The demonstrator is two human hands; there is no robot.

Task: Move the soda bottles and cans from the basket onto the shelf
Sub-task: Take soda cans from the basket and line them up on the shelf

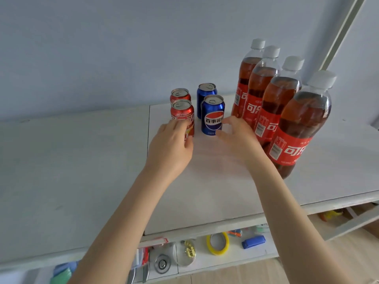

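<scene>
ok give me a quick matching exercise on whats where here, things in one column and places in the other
Things:
1. front red can
2. front blue can
3. nearest bottle
4. yellow tape ring

Places:
a. on the lower shelf
b. rightmost on the top shelf, white cap
c. left hand touching it
d. between the two hands, beside the right hand

Pairs: 1-c, 2-d, 3-b, 4-a
</scene>
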